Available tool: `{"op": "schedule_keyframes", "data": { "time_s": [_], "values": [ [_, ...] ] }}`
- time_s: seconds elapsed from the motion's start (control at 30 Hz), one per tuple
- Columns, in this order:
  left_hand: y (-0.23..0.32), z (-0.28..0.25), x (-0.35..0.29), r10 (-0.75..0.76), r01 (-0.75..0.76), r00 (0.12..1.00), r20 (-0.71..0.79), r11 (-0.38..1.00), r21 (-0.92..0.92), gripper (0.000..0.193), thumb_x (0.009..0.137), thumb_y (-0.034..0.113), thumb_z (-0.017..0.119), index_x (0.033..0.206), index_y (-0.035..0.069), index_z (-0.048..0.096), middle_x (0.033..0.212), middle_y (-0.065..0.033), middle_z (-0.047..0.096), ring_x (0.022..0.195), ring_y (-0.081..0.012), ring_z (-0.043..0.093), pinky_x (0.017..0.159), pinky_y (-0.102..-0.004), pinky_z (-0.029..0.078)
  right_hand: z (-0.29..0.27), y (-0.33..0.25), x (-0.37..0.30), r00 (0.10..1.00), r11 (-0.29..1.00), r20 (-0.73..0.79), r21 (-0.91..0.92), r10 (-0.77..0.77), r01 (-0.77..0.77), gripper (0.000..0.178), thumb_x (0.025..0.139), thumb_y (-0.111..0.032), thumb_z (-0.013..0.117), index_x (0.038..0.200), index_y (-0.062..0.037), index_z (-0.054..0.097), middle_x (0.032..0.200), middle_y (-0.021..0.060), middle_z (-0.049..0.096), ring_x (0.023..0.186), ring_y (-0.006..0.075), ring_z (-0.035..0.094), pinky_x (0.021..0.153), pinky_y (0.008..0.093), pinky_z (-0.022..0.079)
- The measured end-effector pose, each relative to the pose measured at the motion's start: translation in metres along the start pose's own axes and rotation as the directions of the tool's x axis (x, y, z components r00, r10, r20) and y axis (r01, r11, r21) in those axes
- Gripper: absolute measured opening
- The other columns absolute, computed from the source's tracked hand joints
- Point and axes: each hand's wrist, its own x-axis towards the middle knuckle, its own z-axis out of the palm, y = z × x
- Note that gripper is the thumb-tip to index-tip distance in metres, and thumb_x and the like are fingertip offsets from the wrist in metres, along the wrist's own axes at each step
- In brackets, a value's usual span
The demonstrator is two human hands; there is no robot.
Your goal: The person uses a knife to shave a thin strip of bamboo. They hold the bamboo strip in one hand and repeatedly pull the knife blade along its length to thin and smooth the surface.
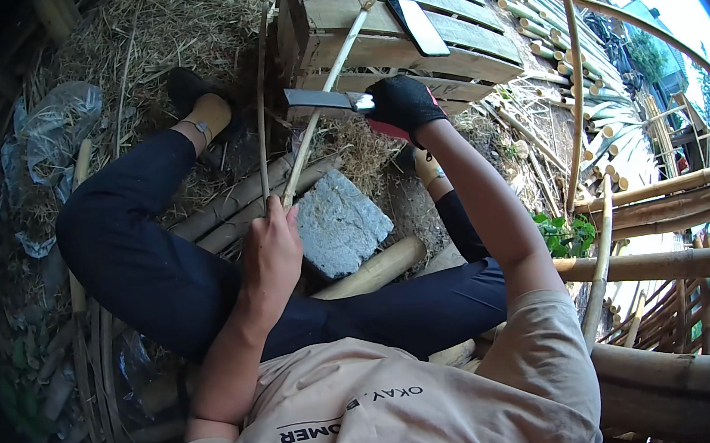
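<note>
Bamboo is what both hands are working on: a thin pale strip (322, 112) is running diagonally from the bare left hand (270, 252) up toward one o'clock, its far end leaning on the wooden pallet (405, 39). The left hand is clamping the strip's near end in a closed fist, probably to keep it steady and angled away from the body. The right hand (403, 102), in a black glove, is gripping the red handle of a cleaver (321, 101), whose flat blade is pointing to nine o'clock and meeting the strip partway along, seemingly so the edge can bite into it. The hands are well apart, the right at about one o'clock from the left. A grey stone block (340, 223) is lying just beside the left hand, at three o'clock, between the person's dark-trousered legs.
</note>
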Motion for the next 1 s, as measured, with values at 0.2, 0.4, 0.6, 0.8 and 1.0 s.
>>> {"op": "schedule_keyframes", "data": {
  "time_s": [0.2, 0.4, 0.6, 0.8, 1.0],
  "values": [
    [0.0, -0.004, -0.008, -0.046, 0.049, 0.999, 0.025, 0.995, -0.092, 0.031, 0.102, 0.025, 0.056, 0.107, -0.006, 0.059, 0.076, -0.0304, 0.064, 0.076, -0.0511, 0.062, 0.068, -0.0564, 0.048, -0.034, 0.037, 0.006, 0.925, 0.918, -0.017, 0.131, 0.38, -0.375, 0.036, 0.083, -0.038, 0.064, 0.101, -0.0091, 0.076, 0.098, 0.022, 0.072, 0.092, 0.0386, 0.071, 0.082, 0.0454, 0.056],
    [-0.015, 0.002, -0.004, -0.022, 0.024, 1.0, 0.016, 0.985, -0.171, 0.025, 0.103, 0.022, 0.055, 0.1, -0.002, 0.056, 0.075, -0.0282, 0.062, 0.074, -0.0505, 0.061, 0.062, -0.0558, 0.044, -0.027, -0.005, -0.015, 0.973, 0.998, -0.227, 0.031, 0.052, -0.046, 0.039, 0.081, -0.045, 0.069, 0.106, -0.0152, 0.072, 0.095, 0.0165, 0.073, 0.087, 0.0366, 0.071, 0.078, 0.0474, 0.057],
    [-0.016, 0.0, 0.0, 0.001, 0.014, 0.999, 0.05, 0.952, -0.305, 0.029, 0.102, 0.026, 0.056, 0.092, -0.002, 0.054, 0.071, -0.0267, 0.062, 0.069, -0.0501, 0.061, 0.058, -0.0557, 0.045, -0.02, -0.01, -0.004, 0.987, 0.999, -0.154, -0.009, 0.05, -0.052, 0.035, 0.083, -0.042, 0.065, 0.102, -0.014, 0.073, 0.095, 0.017, 0.073, 0.088, 0.0372, 0.071, 0.078, 0.0471, 0.057],
    [-0.017, -0.001, -0.003, 0.057, -0.047, 0.998, 0.026, 0.956, -0.288, 0.03, 0.103, 0.027, 0.055, 0.091, -0.001, 0.054, 0.07, -0.0265, 0.062, 0.073, -0.05, 0.061, 0.06, -0.0566, 0.044, -0.028, 0.011, 0.02, 0.949, 0.955, -0.108, 0.063, 0.295, -0.29, 0.034, 0.087, -0.039, 0.059, 0.1, -0.0122, 0.077, 0.096, 0.02, 0.073, 0.092, 0.0395, 0.07, 0.084, 0.0453, 0.056],
    [-0.018, -0.005, -0.007, 0.001, 0.021, 0.997, 0.073, 0.953, -0.302, 0.031, 0.103, 0.029, 0.054, 0.092, 0.0, 0.055, 0.071, -0.0265, 0.062, 0.076, -0.0498, 0.062, 0.061, -0.056, 0.045, -0.048, 0.013, 0.03, 0.917, 0.912, -0.071, 0.16, 0.391, -0.377, 0.036, 0.083, -0.035, 0.061, 0.101, -0.008, 0.077, 0.101, 0.0215, 0.073, 0.096, 0.0386, 0.07, 0.087, 0.0433, 0.055]
  ]
}}
